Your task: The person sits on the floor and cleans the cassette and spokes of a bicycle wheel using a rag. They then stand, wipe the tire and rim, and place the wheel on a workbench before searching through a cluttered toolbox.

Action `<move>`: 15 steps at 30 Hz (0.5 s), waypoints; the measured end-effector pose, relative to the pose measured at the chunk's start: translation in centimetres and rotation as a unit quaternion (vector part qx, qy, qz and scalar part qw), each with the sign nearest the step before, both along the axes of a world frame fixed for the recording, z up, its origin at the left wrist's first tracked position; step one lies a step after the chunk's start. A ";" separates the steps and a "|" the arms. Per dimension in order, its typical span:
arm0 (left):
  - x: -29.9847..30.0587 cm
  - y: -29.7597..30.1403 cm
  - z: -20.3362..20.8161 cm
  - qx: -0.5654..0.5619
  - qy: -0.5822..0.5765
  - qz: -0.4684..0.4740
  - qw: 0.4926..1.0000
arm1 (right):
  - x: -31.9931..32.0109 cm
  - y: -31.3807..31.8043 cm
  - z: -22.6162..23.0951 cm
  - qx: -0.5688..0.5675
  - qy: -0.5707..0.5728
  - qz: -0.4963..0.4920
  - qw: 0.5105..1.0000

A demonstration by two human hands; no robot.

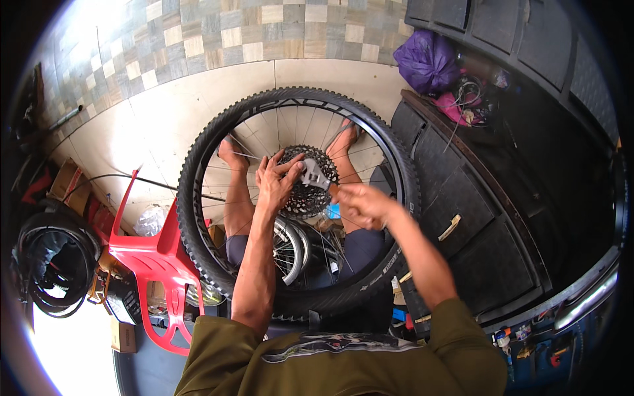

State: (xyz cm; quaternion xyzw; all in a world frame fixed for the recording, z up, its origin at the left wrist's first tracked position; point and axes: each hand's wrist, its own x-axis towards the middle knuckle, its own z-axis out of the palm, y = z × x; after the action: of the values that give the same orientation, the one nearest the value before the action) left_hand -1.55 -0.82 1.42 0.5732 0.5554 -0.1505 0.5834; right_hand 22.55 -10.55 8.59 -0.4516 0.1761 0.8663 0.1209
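Observation:
A bicycle wheel [411,178] with a knobby black tyre lies across my lap, its cassette [305,201] facing up. Over the middle of the cassette sits the grey head of what looks like an adjustable wrench [316,174], its short visible handle part orange-brown. The fingers of my left hand [276,179] press on the cassette and the near side of the wrench head, thumb and forefinger against the metal. My right hand [362,204], slightly blurred, is closed around the wrench handle to the right of the hub. What the wrench grips underneath is hidden.
A red plastic chair [155,254] stands at the left, close to the tyre. Black drawers [456,218] are near on the right, with a purple bag [428,63] beyond. Another spoked wheel [285,251] shows below mine. Coiled tyres [54,264] hang at far left.

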 end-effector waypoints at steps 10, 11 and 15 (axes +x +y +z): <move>0.7 0.1 -0.2 0.064 -0.006 -0.019 0.998 | -17.9 5.0 6.5 -0.190 -0.204 -0.279 0.919; 0.9 -0.2 -0.2 0.077 -0.012 -0.016 0.997 | -16.8 4.3 6.3 -0.208 -0.194 -0.268 0.921; 0.9 0.2 0.2 0.073 0.010 -0.003 0.997 | -5.3 -0.1 3.0 -0.108 -0.009 -0.115 0.987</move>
State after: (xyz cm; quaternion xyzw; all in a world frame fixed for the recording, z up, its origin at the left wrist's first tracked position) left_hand -0.68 -0.61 1.63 0.6146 0.5687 -0.1172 0.5340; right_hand 17.24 -10.62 11.58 -0.4465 0.3179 0.8184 0.1722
